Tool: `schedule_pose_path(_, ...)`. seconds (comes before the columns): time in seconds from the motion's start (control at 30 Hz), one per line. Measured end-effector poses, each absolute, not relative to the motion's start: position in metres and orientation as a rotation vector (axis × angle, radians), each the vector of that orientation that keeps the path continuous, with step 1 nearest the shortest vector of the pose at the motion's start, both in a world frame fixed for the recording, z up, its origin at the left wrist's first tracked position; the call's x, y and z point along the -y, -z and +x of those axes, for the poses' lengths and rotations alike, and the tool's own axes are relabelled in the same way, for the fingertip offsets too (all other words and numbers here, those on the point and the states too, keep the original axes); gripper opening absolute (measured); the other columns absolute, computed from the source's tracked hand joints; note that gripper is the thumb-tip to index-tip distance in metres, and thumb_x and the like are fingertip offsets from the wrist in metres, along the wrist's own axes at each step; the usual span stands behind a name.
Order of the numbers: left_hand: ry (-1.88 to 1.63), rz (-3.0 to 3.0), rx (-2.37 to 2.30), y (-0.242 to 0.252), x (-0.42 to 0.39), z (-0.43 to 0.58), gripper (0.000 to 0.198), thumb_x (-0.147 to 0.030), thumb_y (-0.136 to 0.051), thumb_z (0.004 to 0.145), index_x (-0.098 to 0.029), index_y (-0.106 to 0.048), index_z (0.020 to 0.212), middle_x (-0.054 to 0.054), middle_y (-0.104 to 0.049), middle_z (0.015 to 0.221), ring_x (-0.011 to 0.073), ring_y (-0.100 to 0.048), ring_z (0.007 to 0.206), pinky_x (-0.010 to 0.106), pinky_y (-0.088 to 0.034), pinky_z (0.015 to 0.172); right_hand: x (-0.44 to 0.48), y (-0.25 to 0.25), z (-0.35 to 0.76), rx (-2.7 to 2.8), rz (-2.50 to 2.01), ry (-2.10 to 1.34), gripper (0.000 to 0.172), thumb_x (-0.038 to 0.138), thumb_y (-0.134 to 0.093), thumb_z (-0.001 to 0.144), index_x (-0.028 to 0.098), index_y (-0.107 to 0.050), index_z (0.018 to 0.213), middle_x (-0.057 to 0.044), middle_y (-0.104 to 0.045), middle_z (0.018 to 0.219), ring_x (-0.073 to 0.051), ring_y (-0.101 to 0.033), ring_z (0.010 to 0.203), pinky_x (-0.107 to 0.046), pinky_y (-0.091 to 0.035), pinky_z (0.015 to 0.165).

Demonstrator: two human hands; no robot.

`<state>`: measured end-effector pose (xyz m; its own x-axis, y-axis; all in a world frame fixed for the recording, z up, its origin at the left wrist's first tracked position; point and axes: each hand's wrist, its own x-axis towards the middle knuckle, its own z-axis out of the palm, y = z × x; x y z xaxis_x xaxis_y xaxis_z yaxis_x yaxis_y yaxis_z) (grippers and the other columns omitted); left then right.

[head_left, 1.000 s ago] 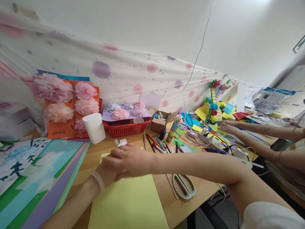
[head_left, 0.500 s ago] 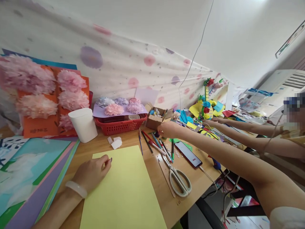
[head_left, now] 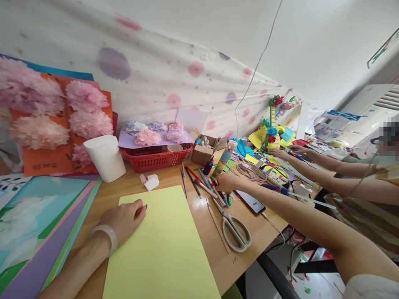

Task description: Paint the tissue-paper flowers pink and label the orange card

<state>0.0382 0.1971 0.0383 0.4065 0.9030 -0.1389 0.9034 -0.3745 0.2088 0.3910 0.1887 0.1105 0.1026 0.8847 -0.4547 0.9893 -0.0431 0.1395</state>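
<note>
My left hand (head_left: 126, 222) rests on the left edge of a yellow sheet of paper (head_left: 162, 249), its fingers curled in a loose fist. A pale bracelet (head_left: 107, 236) circles that wrist. Further right, my right hand (head_left: 229, 182) reaches down among several pens and markers (head_left: 207, 189). Its fingers are bent together at the marker ends, and what they hold, if anything, is hidden. Just beyond it stand a small dark purple bottle (head_left: 208, 167) and a tall patterned tube (head_left: 225, 160). Beige-handled scissors (head_left: 235, 232) and a flat wooden stick (head_left: 218, 228) lie nearer me.
A phone (head_left: 252, 203) lies with its cable beneath my right forearm. Behind are a red basket (head_left: 158, 160), a white bin (head_left: 106, 160) and a cardboard box (head_left: 202, 153). Coloured sheets (head_left: 71, 236) lie at left. A co-worker's hands (head_left: 279, 153) are at the far right.
My right hand has moved down and toward me onto the markers, uncovering the purple bottle and tube. My left hand keeps its place on the paper. The view has shifted slightly.
</note>
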Motion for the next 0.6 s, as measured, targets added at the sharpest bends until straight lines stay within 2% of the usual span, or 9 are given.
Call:
schedule_pose_path(0.07,0.015,2.417,-1.584,-0.040,-0.197,0.039,0.033,-0.038,-0.029,0.094,-0.024,-0.050,0.074,0.005,-0.071,0.074,0.0259,-0.066,0.069,0.031,-0.027,0.055,-0.189,-0.113,0.397,-1.824,2.042,0.439,0.027,0.039,-0.061,0.097,0.016,-0.065,0.109,-0.006,-0.067,0.105,-0.017,-0.066,0.086,-0.034,-0.057,0.076)
schedule_pose_path(0.17,0.023,2.417,-1.583,-0.043,-0.196,0.039,0.033,-0.038,-0.029,0.095,-0.024,-0.051,0.075,0.005,-0.072,0.077,0.0261,-0.067,0.072,0.031,-0.029,0.056,-0.185,-0.124,0.401,-1.877,2.120,0.621,0.030,0.039,-0.055,0.098,0.014,-0.064,0.086,-0.002,-0.065,0.078,-0.014,-0.061,0.067,-0.029,-0.053,0.065)
schedule_pose_path(0.23,0.024,2.412,-1.592,-0.044,-0.195,0.040,0.033,-0.038,-0.029,0.095,-0.024,-0.053,0.075,0.006,-0.072,0.077,0.0264,-0.067,0.072,0.031,-0.029,0.056,-0.177,-0.134,0.398,-1.963,2.142,0.790,0.037,0.036,-0.045,0.099,0.016,-0.056,0.070,0.000,-0.059,0.063,-0.012,-0.055,0.055,-0.026,-0.047,0.057)
schedule_pose_path(0.3,0.022,2.408,-1.601,-0.045,-0.194,0.041,0.033,-0.037,-0.030,0.095,-0.024,-0.054,0.075,0.006,-0.073,0.077,0.0260,-0.067,0.071,0.031,-0.029,0.055,-0.167,-0.141,0.390,-2.068,2.134,0.974,0.041,0.036,-0.036,0.099,0.018,-0.050,0.065,0.000,-0.056,0.059,-0.011,-0.050,0.052,-0.024,-0.044,0.055)
schedule_pose_path(0.4,0.014,2.409,-1.608,-0.047,-0.192,0.042,0.033,-0.035,-0.031,0.095,-0.024,-0.055,0.075,0.005,-0.073,0.077,0.0240,-0.067,0.069,0.030,-0.027,0.055,-0.152,-0.143,0.375,-2.174,2.093,1.216,0.038,0.043,-0.033,0.099,0.018,-0.053,0.078,0.003,-0.051,0.056,-0.009,-0.045,0.045,-0.021,-0.040,0.047)
schedule_pose_path(0.47,0.006,2.415,-1.612,-0.048,-0.192,0.042,0.033,-0.034,-0.032,0.095,-0.023,-0.055,0.074,0.004,-0.072,0.075,0.0227,-0.066,0.068,0.029,-0.026,0.054,-0.144,-0.141,0.367,-2.209,2.100,1.316,0.033,0.045,-0.035,0.099,0.019,-0.054,0.105,0.009,-0.045,0.053,-0.008,-0.037,0.039,-0.019,-0.034,0.040)
schedule_pose_path(0.5,-0.001,2.418,-1.615,-0.049,-0.191,0.042,0.033,-0.034,-0.032,0.095,-0.023,-0.055,0.074,0.004,-0.072,0.074,0.0222,-0.066,0.067,0.029,-0.026,0.053,-0.141,-0.140,0.365,-2.230,2.126,1.382,0.034,0.043,-0.036,0.099,0.020,-0.049,0.120,0.010,-0.044,0.054,-0.008,-0.033,0.037,-0.018,-0.031,0.037)
schedule_pose_path(0.57,-0.027,2.422,-1.619,-0.049,-0.190,0.041,0.033,-0.034,-0.033,0.096,-0.023,-0.056,0.075,0.003,-0.071,0.071,0.0218,-0.066,0.066,0.029,-0.027,0.053,-0.135,-0.137,0.360,-2.278,2.192,1.578,0.039,0.038,-0.041,0.097,0.024,-0.040,0.134,0.009,-0.050,0.064,-0.006,-0.033,0.037,-0.017,-0.027,0.035)
schedule_pose_path(0.6,-0.045,2.422,-1.624,-0.049,-0.189,0.040,0.032,-0.034,-0.033,0.096,-0.023,-0.057,0.078,0.002,-0.070,0.071,0.0217,-0.066,0.066,0.029,-0.029,0.053,-0.132,-0.136,0.357,-2.299,2.219,1.696,0.038,0.036,-0.045,0.096,0.024,-0.044,0.132,0.007,-0.054,0.071,-0.005,-0.036,0.038,-0.016,-0.027,0.033)
